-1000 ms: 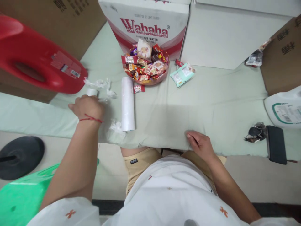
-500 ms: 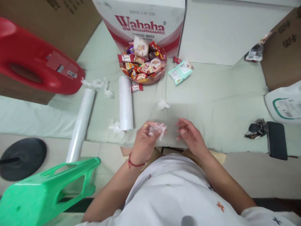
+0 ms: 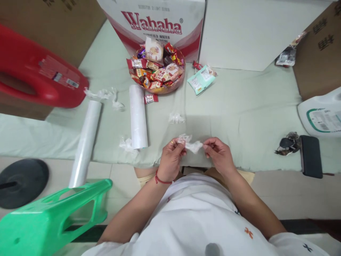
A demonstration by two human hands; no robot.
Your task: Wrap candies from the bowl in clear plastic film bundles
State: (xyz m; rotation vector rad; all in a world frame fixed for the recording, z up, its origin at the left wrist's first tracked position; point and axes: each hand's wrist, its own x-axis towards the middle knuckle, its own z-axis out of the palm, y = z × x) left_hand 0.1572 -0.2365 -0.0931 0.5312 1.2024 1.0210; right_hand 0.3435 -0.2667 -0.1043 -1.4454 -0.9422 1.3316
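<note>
Your left hand (image 3: 170, 160) pinches one end of a crumpled piece of translucent plastic film (image 3: 194, 146); your right hand (image 3: 220, 155) has thumb and fingertips closed on the other end. That film is nearer you than the candy bowl (image 3: 170, 88). A white plastic roll (image 3: 138, 117) lies at the bowl's near left, a teal packet (image 3: 201, 80) just right of it.

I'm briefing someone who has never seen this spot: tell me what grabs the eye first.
The red plastic jug at the upper left likely stands out first, along with the bowl heaped with wrapped snacks in front of the Wahaha carton at the top. Next comes the bright green plastic stool at the lower left. Near the front edge of the table, the left hand and right hand hold crumpled translucent plastic between them.
</note>
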